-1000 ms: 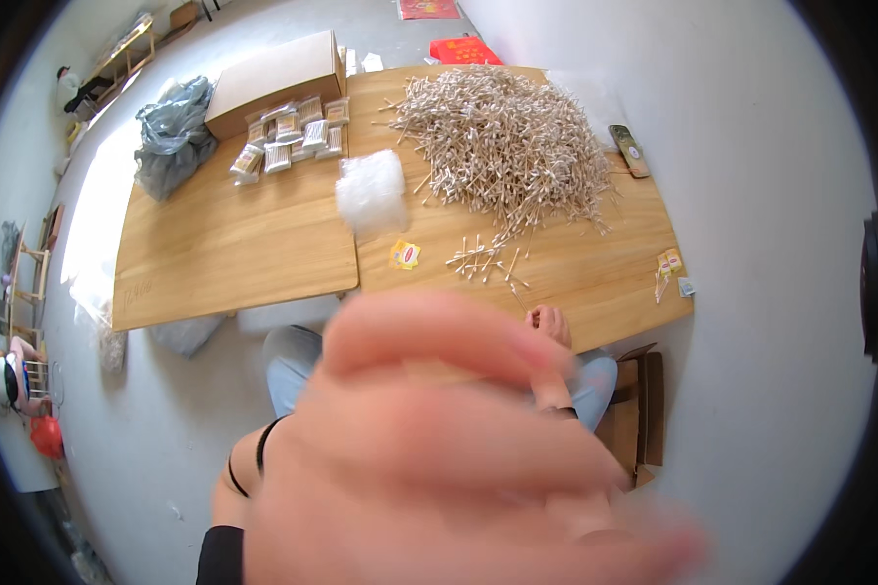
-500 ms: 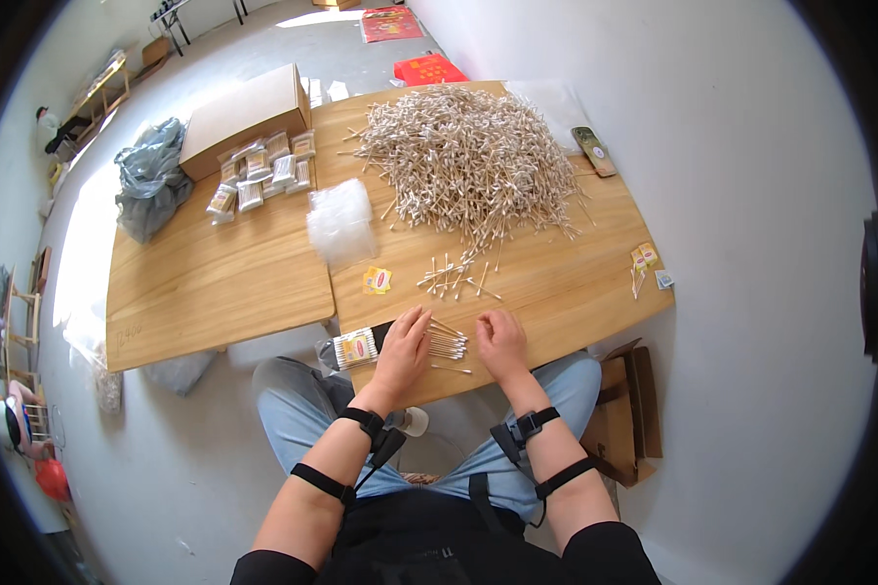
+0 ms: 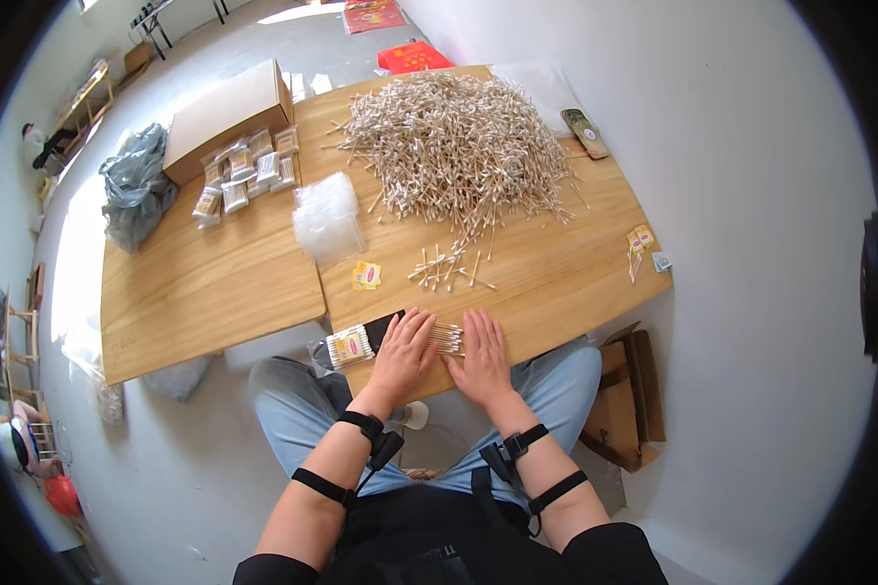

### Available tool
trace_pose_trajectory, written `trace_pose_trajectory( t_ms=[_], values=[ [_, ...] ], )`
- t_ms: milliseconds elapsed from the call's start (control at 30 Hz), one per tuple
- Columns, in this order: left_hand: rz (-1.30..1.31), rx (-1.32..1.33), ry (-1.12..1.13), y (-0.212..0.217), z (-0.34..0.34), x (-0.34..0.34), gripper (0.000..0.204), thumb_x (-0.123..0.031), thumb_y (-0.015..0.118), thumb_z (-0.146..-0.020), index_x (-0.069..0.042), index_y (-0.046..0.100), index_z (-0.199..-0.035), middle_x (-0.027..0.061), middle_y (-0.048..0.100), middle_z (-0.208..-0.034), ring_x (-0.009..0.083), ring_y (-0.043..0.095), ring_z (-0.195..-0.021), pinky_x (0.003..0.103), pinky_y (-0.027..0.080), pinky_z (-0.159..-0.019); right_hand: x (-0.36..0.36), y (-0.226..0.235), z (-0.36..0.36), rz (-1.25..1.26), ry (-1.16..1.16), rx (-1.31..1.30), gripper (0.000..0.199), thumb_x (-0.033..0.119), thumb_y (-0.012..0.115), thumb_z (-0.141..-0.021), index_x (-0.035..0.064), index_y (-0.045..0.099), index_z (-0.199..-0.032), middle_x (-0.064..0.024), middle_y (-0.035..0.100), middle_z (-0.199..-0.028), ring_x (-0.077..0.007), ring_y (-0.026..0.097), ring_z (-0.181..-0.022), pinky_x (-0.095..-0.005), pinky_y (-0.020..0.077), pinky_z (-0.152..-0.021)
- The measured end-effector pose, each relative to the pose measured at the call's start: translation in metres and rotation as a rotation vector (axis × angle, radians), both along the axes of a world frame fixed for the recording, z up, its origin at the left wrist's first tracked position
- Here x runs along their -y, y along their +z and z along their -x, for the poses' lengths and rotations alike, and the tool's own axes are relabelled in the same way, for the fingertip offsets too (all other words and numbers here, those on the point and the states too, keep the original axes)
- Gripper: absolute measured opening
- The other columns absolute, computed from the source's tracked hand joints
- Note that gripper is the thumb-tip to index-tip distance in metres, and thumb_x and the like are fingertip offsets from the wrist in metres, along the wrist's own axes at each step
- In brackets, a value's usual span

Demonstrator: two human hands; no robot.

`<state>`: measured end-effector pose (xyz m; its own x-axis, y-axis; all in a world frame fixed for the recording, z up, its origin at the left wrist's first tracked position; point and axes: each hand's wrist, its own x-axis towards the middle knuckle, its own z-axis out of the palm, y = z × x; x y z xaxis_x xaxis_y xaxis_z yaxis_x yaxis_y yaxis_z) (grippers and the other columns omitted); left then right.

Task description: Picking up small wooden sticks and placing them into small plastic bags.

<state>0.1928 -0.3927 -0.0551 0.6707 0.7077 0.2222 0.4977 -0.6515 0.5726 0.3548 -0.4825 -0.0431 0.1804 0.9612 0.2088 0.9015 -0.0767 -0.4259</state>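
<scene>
My left hand (image 3: 406, 355) lies flat with its fingers stretched forward, over the left part of a row of loose cotton swabs (image 3: 448, 338). My right hand (image 3: 479, 357), also flat with straight fingers, rests on the table at the swabs' right ends. The swabs lie side by side between both hands, partly hidden under the left one. Just left of that hand is a clear bag of cotton swabs (image 3: 338, 349) with a yellow card, and a black flat piece (image 3: 384, 328) lies between bag and hand. A few scattered swabs (image 3: 449, 268) lie beyond my hands.
A big heap of cotton swabs (image 3: 458, 146) covers the table's far part. Clear bags (image 3: 326, 216), yellow cards (image 3: 367, 276), filled packs (image 3: 236, 197), a cardboard box (image 3: 229, 115) and a grey plastic bag (image 3: 137, 180) stand left. A phone (image 3: 583, 133) lies far right.
My right hand has opened from a loosely curled shape and laid its fingers flat, moving left against the swab ends. The near stray swab no longer shows apart. The view has shifted slightly.
</scene>
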Motion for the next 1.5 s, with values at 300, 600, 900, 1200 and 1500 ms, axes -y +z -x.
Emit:
trace_pose_trajectory(
  t_ms=[300,600,900,1200,1500],
  values=[
    [-0.046,-0.013,0.115,-0.002,0.003,0.012,0.054,-0.023,0.059,-0.090,-0.008,0.046,-0.140,0.0187,0.040,-0.148,0.0329,0.034,-0.140,0.048,0.024,-0.116,-0.005,-0.001,-0.012,0.020,0.101,0.054,0.083,0.036,0.070,-0.082,-0.0043,0.033,-0.144,-0.0228,0.039,-0.146,-0.0355,0.032,-0.140,-0.0517,0.0208,-0.117],
    [-0.046,-0.175,0.031,0.005,-0.003,0.014,0.058,-0.036,0.051,-0.095,-0.012,0.041,-0.147,0.0203,0.026,-0.156,0.0320,0.024,-0.146,0.048,0.017,-0.118,-0.006,-0.012,0.022,0.132,0.033,0.205,0.071,0.039,0.051,-0.092,-0.0049,0.033,-0.145,-0.0218,0.033,-0.152,-0.0337,0.024,-0.145,-0.0527,0.0123,-0.119],
    [-0.025,-0.198,0.032,-0.002,-0.004,0.014,0.065,-0.039,0.047,-0.096,-0.002,0.035,-0.147,0.0194,0.027,-0.156,0.0320,0.021,-0.147,0.048,0.013,-0.119,-0.026,-0.014,0.016,0.147,0.110,0.266,0.066,0.031,0.048,-0.090,-0.0003,0.036,-0.146,-0.0189,0.033,-0.154,-0.0304,0.025,-0.145,-0.0508,0.0137,-0.119],
    [-0.078,-0.252,0.064,-0.007,-0.005,0.014,0.067,-0.038,0.051,-0.093,-0.001,0.036,-0.147,0.0189,0.028,-0.156,0.0326,0.021,-0.147,0.048,0.013,-0.119,-0.019,-0.006,0.010,0.092,0.167,0.184,0.068,0.029,0.056,-0.087,-0.0015,0.037,-0.145,-0.0189,0.036,-0.152,-0.0319,0.030,-0.143,-0.0519,0.0164,-0.118],
    [-0.088,-0.274,0.069,0.001,-0.008,0.016,0.067,-0.039,0.051,-0.093,-0.002,0.036,-0.147,0.0204,0.028,-0.156,0.0347,0.021,-0.146,0.050,0.013,-0.119,-0.019,-0.009,0.009,0.121,0.168,0.204,0.067,0.029,0.054,-0.087,-0.0013,0.037,-0.145,-0.0183,0.034,-0.153,-0.0320,0.029,-0.144,-0.0526,0.0145,-0.118]
  ],
)
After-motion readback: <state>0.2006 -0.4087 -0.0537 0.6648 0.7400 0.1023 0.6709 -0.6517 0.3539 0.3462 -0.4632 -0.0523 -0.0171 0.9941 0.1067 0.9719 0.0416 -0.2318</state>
